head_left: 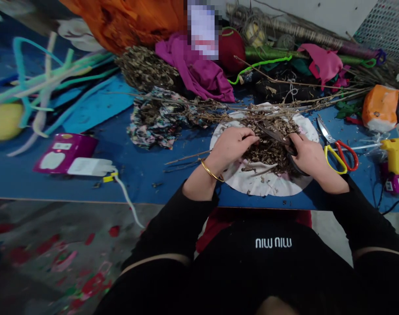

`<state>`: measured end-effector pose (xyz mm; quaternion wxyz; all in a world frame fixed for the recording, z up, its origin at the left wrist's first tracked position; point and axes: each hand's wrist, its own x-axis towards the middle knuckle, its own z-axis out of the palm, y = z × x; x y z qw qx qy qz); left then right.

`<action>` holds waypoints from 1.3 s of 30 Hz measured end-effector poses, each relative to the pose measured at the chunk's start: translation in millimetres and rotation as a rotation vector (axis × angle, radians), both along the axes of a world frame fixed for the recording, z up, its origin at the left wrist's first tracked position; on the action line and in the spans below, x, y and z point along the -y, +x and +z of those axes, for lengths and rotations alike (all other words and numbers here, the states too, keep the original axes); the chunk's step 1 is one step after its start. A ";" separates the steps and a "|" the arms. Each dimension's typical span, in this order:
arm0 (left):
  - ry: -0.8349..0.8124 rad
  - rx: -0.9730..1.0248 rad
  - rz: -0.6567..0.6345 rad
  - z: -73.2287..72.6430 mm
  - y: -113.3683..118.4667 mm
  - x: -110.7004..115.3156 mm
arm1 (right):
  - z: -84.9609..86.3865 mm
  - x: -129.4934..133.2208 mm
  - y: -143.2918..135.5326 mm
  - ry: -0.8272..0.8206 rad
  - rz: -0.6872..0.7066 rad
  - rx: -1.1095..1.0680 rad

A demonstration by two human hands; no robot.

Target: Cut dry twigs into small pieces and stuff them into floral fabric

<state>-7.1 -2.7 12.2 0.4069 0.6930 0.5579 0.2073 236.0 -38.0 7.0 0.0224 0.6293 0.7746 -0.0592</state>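
Note:
A round white cloth (268,186) lies at the table's front edge, with a heap of dry brown leaves (268,151) on it. My right hand (306,153) is wrapped round dark scissors (272,133), whose blades point left over the leaves. On the heap's left side, my left hand (234,144) has thumb and fingers pinched together; what they hold, if anything, is too small to tell. Thin dry stems (219,114) run across behind both hands. A second pair of scissors with red and yellow handles (336,151) lies right of the cloth.
Pipe cleaners (42,83) and a purple box (68,153) are at the left. Orange fabric (127,22), magenta cloth (196,70) and bundled sticks (294,33) line the back. A yellow glue gun (394,153) and an orange package (379,107) sit at the right.

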 end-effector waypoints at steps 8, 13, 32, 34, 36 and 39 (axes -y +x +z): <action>0.030 0.030 0.049 1.5 0.6 2.6 | -0.3 -1.3 5.2 0.000 0.048 -0.048; 0.102 -0.008 0.025 -2.9 1.0 1.6 | -0.9 -0.6 4.7 0.026 0.067 -0.076; 0.161 -0.095 -0.032 -6.7 5.4 -0.2 | 2.6 2.0 -1.3 -0.062 0.086 0.025; 0.127 -0.079 -0.017 -5.0 4.7 1.1 | 1.8 1.5 -1.8 -0.065 0.078 0.033; 0.083 -0.059 -0.013 -4.6 4.5 2.0 | 0.8 1.5 -2.9 -0.064 0.072 0.036; 0.038 -0.046 -0.028 -7.8 5.1 1.5 | 0.2 2.7 -5.3 -0.075 0.087 0.042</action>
